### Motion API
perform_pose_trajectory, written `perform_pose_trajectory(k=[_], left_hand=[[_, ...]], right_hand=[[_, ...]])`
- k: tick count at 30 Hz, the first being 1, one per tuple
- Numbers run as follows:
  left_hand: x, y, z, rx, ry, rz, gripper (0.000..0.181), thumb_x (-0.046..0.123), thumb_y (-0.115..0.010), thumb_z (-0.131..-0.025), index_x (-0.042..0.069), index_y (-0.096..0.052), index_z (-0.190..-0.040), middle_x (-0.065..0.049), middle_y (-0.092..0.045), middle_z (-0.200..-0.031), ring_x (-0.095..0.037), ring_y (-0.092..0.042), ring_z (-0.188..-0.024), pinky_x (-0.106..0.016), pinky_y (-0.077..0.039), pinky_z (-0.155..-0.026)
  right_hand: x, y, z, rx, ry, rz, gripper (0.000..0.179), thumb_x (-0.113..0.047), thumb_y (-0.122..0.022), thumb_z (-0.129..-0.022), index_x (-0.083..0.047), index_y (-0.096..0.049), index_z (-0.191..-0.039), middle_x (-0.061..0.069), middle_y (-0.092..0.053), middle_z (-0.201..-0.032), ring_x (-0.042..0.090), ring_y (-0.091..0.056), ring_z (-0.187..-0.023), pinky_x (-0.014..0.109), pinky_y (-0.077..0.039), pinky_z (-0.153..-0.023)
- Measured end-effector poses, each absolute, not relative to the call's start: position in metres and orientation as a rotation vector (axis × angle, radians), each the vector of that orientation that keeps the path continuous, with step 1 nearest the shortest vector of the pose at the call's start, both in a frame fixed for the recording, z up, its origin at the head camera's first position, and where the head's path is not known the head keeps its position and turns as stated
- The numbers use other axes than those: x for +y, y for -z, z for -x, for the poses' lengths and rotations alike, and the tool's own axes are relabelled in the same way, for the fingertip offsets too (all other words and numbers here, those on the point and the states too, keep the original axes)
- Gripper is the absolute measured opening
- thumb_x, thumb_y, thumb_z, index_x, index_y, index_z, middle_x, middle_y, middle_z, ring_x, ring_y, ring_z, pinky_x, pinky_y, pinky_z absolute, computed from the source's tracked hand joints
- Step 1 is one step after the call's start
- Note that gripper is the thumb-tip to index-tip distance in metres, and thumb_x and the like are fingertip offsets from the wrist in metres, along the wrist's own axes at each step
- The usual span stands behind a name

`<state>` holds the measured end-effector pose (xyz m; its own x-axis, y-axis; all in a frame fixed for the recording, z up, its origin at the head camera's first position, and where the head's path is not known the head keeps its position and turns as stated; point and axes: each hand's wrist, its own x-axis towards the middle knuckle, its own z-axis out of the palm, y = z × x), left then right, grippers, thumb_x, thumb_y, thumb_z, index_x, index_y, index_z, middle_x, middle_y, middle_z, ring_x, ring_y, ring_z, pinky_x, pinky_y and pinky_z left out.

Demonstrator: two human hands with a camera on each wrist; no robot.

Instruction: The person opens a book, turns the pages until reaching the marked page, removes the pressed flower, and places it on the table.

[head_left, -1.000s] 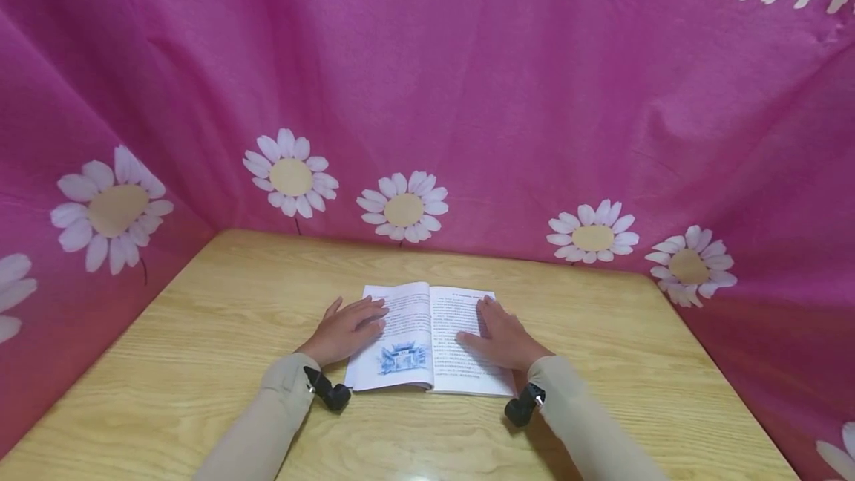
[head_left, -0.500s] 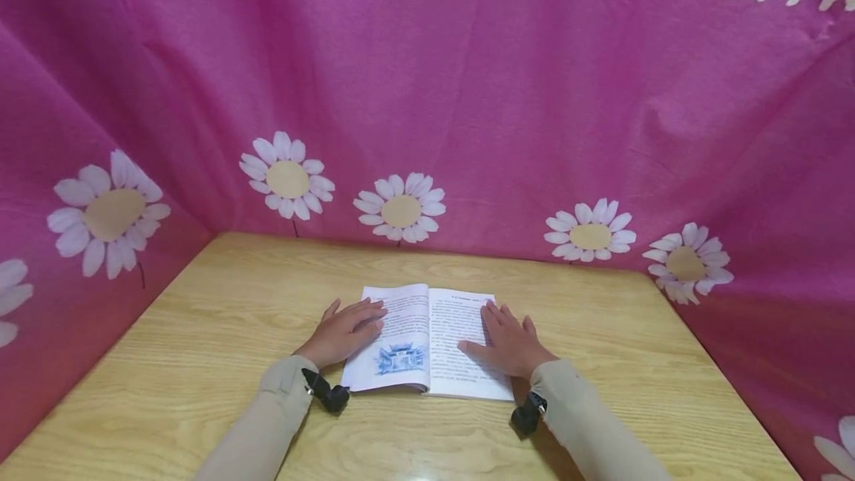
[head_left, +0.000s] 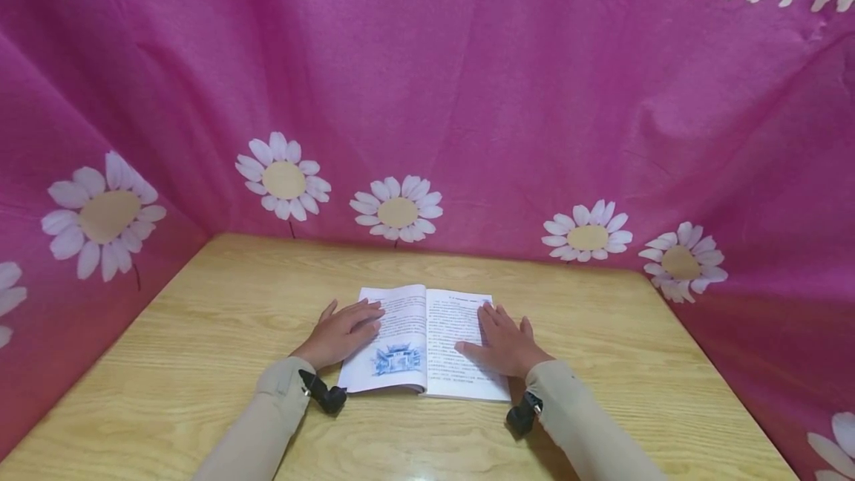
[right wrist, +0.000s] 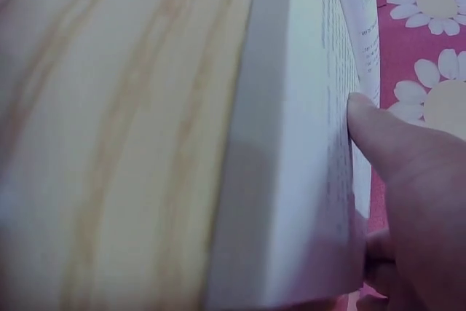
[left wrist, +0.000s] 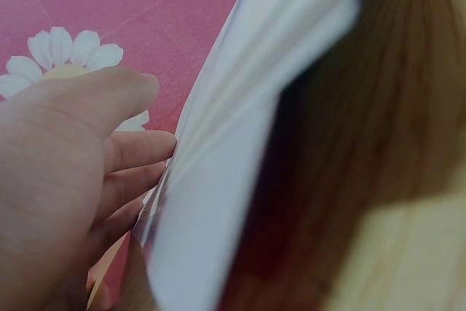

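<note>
An open book (head_left: 457,351) lies on the wooden table, with printed text on both pages and a blue picture of a gateway low on its left page. My left hand (head_left: 338,334) rests on the outer edge of the left page, fingers extended. On the right page lies my right hand (head_left: 505,344), its fingers nearly straight and the thumb pointing inward. The left wrist view shows the left hand (left wrist: 58,158) with fingertips touching the page edges, which are slightly raised. In the right wrist view, the thumb of the right hand (right wrist: 422,180) lies on the printed page (right wrist: 320,143).
The wooden table (head_left: 200,332) extends around the book on all sides. A pink curtain (head_left: 427,80) printed with white daisies hangs behind the table and along both sides. Black wrist cameras sit at both beige cuffs (head_left: 280,384).
The right hand has shifted slightly outward on the right page, with its fingers a little more spread. The left hand stays on the left page. The whole head view has drifted slightly.
</note>
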<state>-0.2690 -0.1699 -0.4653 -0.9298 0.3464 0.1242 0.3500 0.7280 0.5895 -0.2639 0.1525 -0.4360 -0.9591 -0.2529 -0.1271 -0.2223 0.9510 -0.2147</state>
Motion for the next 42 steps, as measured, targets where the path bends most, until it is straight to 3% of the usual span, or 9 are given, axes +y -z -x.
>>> perform_pose_trajectory(k=[10,15,18,23,25,29,31,35,42], left_hand=[[-0.171,0.463,0.267,-2.899,1.048,0.593,0.042,0.041,-0.052,-0.098,0.023,-0.057,-0.135,0.003,-0.045,-0.147,-0.021,-0.031,-0.142,-0.054,0.003,-0.116],[-0.170,0.464,0.266,-2.898,1.053,0.600,0.042,0.041,-0.051,-0.098,0.023,-0.057,-0.135,0.003,-0.045,-0.147,-0.021,-0.031,-0.142,-0.054,0.003,-0.116],[-0.171,0.465,0.267,-2.893,1.047,0.600,0.042,0.042,-0.051,-0.098,0.023,-0.057,-0.135,0.004,-0.045,-0.147,-0.020,-0.030,-0.142,-0.054,0.003,-0.116],[-0.172,0.467,0.269,-2.873,1.046,0.609,0.040,0.040,-0.052,-0.098,0.023,-0.058,-0.135,0.004,-0.047,-0.146,-0.020,-0.031,-0.142,-0.053,0.003,-0.116],[-0.172,0.467,0.269,-2.871,1.044,0.615,0.040,0.039,-0.052,-0.098,0.023,-0.058,-0.135,0.004,-0.047,-0.146,-0.020,-0.032,-0.142,-0.053,0.003,-0.116],[-0.172,0.466,0.269,-2.872,1.048,0.625,0.040,0.040,-0.052,-0.098,0.023,-0.058,-0.135,0.004,-0.047,-0.146,-0.020,-0.031,-0.142,-0.053,0.003,-0.116],[-0.171,0.466,0.269,-2.874,1.044,0.628,0.041,0.041,-0.051,-0.098,0.023,-0.058,-0.135,0.004,-0.047,-0.146,-0.019,-0.031,-0.142,-0.053,0.002,-0.116],[-0.171,0.464,0.268,-2.869,1.038,0.626,0.041,0.040,-0.052,-0.098,0.024,-0.058,-0.135,0.004,-0.047,-0.146,-0.020,-0.032,-0.141,-0.054,0.001,-0.116],[-0.172,0.464,0.268,-2.867,1.052,0.625,0.040,0.040,-0.052,-0.099,0.024,-0.058,-0.135,0.004,-0.047,-0.146,-0.020,-0.032,-0.141,-0.054,0.002,-0.116]], right_hand=[[0.153,0.427,0.270,2.922,0.396,0.376,0.088,-0.065,-0.056,-0.085,-0.008,-0.035,-0.149,0.013,-0.033,-0.154,0.036,-0.020,-0.144,0.070,-0.003,-0.109],[0.162,0.423,0.269,2.788,0.673,0.319,0.080,-0.065,-0.043,-0.092,-0.013,-0.031,-0.152,0.011,-0.028,-0.156,0.034,-0.013,-0.147,0.063,0.004,-0.112],[0.163,0.419,0.268,2.699,0.851,0.328,0.066,-0.053,-0.034,-0.100,-0.013,-0.029,-0.153,0.010,-0.027,-0.157,0.032,-0.014,-0.146,0.060,0.006,-0.113],[0.162,0.416,0.267,2.509,1.153,0.368,0.052,-0.030,-0.029,-0.103,-0.014,-0.028,-0.153,0.009,-0.040,-0.149,0.029,-0.038,-0.133,0.057,-0.014,-0.114],[0.163,0.417,0.266,2.397,1.279,0.366,0.051,-0.029,-0.029,-0.103,-0.019,-0.028,-0.153,0.008,-0.045,-0.143,0.026,-0.043,-0.126,0.055,-0.023,-0.111],[0.162,0.418,0.263,2.226,1.436,0.334,0.047,-0.041,-0.028,-0.103,-0.036,-0.031,-0.150,0.003,-0.048,-0.135,0.024,-0.042,-0.123,0.053,-0.027,-0.107],[0.161,0.418,0.261,2.179,1.484,0.294,0.046,-0.042,-0.032,-0.102,-0.043,-0.033,-0.148,0.000,-0.046,-0.136,0.024,-0.039,-0.126,0.053,-0.027,-0.105],[0.157,0.419,0.260,2.306,1.459,0.323,0.050,-0.040,-0.042,-0.100,-0.043,-0.030,-0.149,-0.003,-0.036,-0.151,0.025,-0.030,-0.137,0.057,-0.023,-0.109],[0.151,0.423,0.261,2.657,1.290,0.375,0.073,-0.048,-0.038,-0.101,-0.019,-0.001,-0.156,0.005,-0.008,-0.162,0.025,-0.012,-0.146,0.047,-0.010,-0.118]])
